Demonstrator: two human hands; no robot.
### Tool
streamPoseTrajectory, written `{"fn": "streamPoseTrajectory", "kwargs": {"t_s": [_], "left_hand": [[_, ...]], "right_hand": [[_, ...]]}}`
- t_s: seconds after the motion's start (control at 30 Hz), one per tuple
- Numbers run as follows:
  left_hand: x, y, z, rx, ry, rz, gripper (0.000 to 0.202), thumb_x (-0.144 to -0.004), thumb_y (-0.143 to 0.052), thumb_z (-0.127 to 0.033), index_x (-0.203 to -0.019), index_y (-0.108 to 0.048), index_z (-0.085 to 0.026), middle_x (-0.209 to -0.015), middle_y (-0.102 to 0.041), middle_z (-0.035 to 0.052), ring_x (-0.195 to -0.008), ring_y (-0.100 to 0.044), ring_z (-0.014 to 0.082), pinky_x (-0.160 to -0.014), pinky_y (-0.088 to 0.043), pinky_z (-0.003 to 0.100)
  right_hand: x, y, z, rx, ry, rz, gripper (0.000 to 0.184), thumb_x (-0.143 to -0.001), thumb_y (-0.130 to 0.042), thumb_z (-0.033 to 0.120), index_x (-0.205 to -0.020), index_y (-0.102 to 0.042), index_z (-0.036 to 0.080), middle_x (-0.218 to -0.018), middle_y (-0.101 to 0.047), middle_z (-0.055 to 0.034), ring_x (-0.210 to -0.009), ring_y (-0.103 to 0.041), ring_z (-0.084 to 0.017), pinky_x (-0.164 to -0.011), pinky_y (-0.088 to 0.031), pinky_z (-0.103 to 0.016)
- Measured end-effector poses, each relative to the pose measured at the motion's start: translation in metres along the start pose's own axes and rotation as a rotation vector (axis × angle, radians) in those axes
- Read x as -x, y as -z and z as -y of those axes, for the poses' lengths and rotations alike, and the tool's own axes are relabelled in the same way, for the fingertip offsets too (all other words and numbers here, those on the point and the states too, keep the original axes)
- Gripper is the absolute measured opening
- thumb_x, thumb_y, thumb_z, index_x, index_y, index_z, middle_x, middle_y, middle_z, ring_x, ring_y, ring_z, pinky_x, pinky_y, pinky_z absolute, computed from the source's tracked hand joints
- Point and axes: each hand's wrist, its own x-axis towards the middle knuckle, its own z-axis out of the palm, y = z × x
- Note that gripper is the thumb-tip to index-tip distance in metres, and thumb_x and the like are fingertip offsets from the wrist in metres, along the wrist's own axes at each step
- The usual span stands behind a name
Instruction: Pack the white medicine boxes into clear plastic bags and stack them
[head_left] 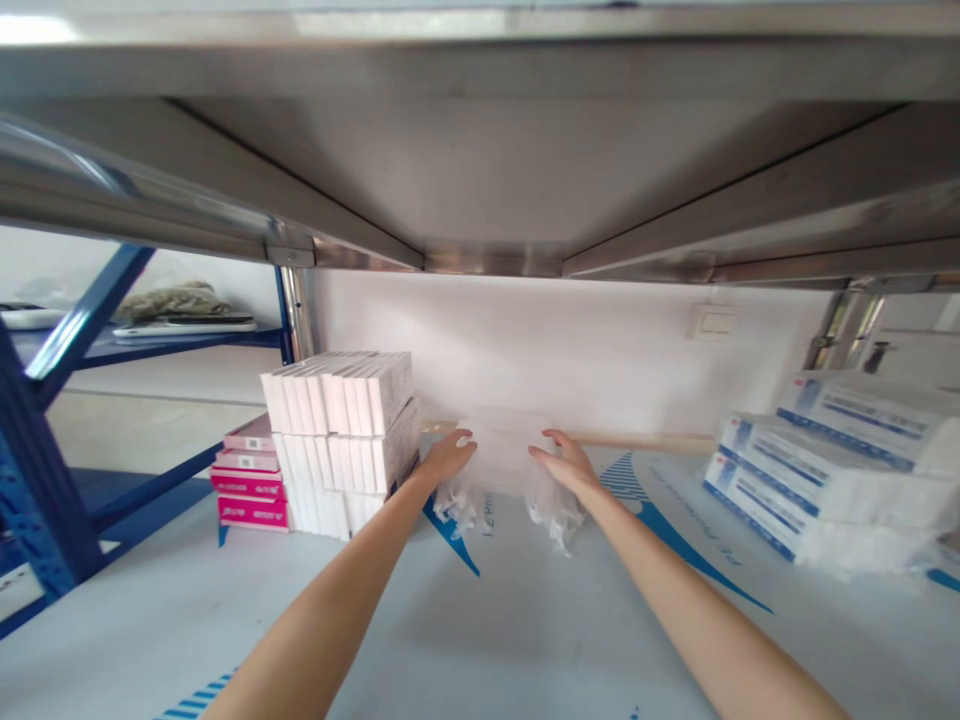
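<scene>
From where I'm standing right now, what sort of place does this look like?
Probably a storeroom: there's a metal shelf overhead, white boxes stacked on the left, and blue-and-white packs piled on the right.

Room runs between white boxes (345, 445) left and packs (832, 470) right; clear plastic (553, 505) and the wall (525, 340) block the far middle, the upper shelf (487, 170) overhead.

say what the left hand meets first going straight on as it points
The left hand likely meets the clear crinkled plastic, perhaps already touching it, then the white wall; depth is unclear.
</scene>
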Motion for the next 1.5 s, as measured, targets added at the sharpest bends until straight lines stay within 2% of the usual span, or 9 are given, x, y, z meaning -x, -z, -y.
{"fn": "streamPoseTrajectory", "kwargs": {"t_s": [0.17,0.27,0.37,0.53,0.8,1.0,1.07,1.23,1.5], "left_hand": [[0.018,-0.006,-0.008,-0.2,0.146,0.086,0.03,-0.098,-0.058,-0.034,-0.124,-0.06,-0.019,-0.128,-0.06,0.0096,-0.107,-0.063,0.0219,-0.09,-0.056,0.042],[0.028,-0.002,-0.02,-0.294,0.159,0.085,0.036,-0.089,-0.068,-0.04,-0.12,-0.064,-0.02,-0.123,-0.064,0.0118,-0.11,-0.063,0.0299,-0.092,-0.053,0.044],[0.031,0.005,-0.035,-0.382,0.137,0.041,0.049,-0.079,-0.071,-0.055,-0.11,-0.068,-0.018,-0.128,-0.062,0.0193,-0.122,-0.055,0.0443,-0.1,-0.044,0.053],[0.015,0.004,-0.051,-0.447,0.02,0.0,0.042,-0.094,-0.048,-0.049,-0.127,-0.059,-0.025,-0.144,-0.052,0.0129,-0.142,-0.037,0.0344,-0.115,-0.028,0.048],[0.005,-0.018,-0.013,-0.483,0.111,0.078,0.06,-0.101,-0.027,-0.049,-0.156,-0.026,-0.022,-0.157,-0.039,0.0173,-0.146,-0.035,0.033,-0.11,-0.036,0.046],[0.017,-0.018,-0.008,-0.642,-0.053,0.186,0.058,-0.099,-0.033,-0.043,-0.156,-0.026,-0.037,-0.168,0.003,-0.0029,-0.153,0.006,0.0341,-0.121,-0.004,0.059],[0.02,-0.017,-0.006,-0.689,-0.095,0.24,0.058,-0.098,-0.034,-0.043,-0.155,-0.029,-0.035,-0.167,-0.002,-0.0056,-0.154,0.006,0.0311,-0.121,0.002,0.058],[0.022,-0.02,0.003,-0.752,-0.057,0.32,0.069,-0.096,-0.028,-0.052,-0.158,-0.022,-0.024,-0.166,-0.013,0.0033,-0.153,-0.006,0.035,-0.119,-0.007,0.065],[0.022,-0.022,0.011,-0.735,-0.012,0.339,0.07,-0.096,-0.024,-0.054,-0.159,-0.02,-0.021,-0.166,-0.01,0.008,-0.153,-0.007,0.0376,-0.117,-0.01,0.068]], "right_hand": [[0.016,0.01,-0.008,0.09,0.007,0.085,0.043,-0.077,-0.069,0.032,-0.119,-0.069,0.024,-0.118,-0.073,-0.0062,-0.108,-0.069,-0.025,-0.091,-0.051,-0.033],[0.023,0.025,-0.008,0.155,0.034,0.084,0.041,-0.078,-0.068,0.031,-0.118,-0.069,0.022,-0.118,-0.072,-0.008,-0.11,-0.067,-0.027,-0.093,-0.051,-0.035],[0.023,0.04,0.002,0.237,0.102,0.027,0.048,-0.087,-0.059,0.035,-0.131,-0.061,0.017,-0.137,-0.061,-0.0139,-0.131,-0.053,-0.029,-0.111,-0.037,-0.039],[0.014,0.031,0.026,0.352,0.296,0.187,0.056,-0.096,-0.047,0.044,-0.145,-0.05,0.018,-0.157,-0.042,-0.0115,-0.149,-0.029,-0.027,-0.122,-0.017,-0.038],[0.021,0.002,0.03,0.481,0.387,0.462,0.069,-0.097,-0.035,0.06,-0.156,-0.032,0.025,-0.166,-0.019,-0.0099,-0.153,-0.008,-0.032,-0.122,-0.008,-0.048],[0.018,0.013,0.015,0.525,0.394,0.562,0.083,-0.087,-0.04,0.076,-0.156,-0.029,0.03,-0.167,-0.011,-0.0062,-0.154,0.0,-0.033,-0.123,0.0,-0.05],[0.018,0.013,0.006,0.526,0.399,0.569,0.087,-0.085,-0.041,0.078,-0.157,-0.028,0.031,-0.167,-0.01,-0.0042,-0.153,0.0,-0.035,-0.123,-0.003,-0.053],[0.017,0.002,-0.015,0.508,0.428,0.533,0.085,-0.086,-0.043,0.075,-0.158,-0.022,0.034,-0.168,-0.006,0.0008,-0.153,-0.004,-0.034,-0.124,-0.01,-0.052],[0.014,-0.01,-0.023,0.378,0.443,0.499,0.081,-0.082,-0.059,0.07,-0.152,-0.039,0.034,-0.164,-0.024,-0.0097,-0.151,-0.017,-0.037,-0.121,-0.013,-0.056]]}}
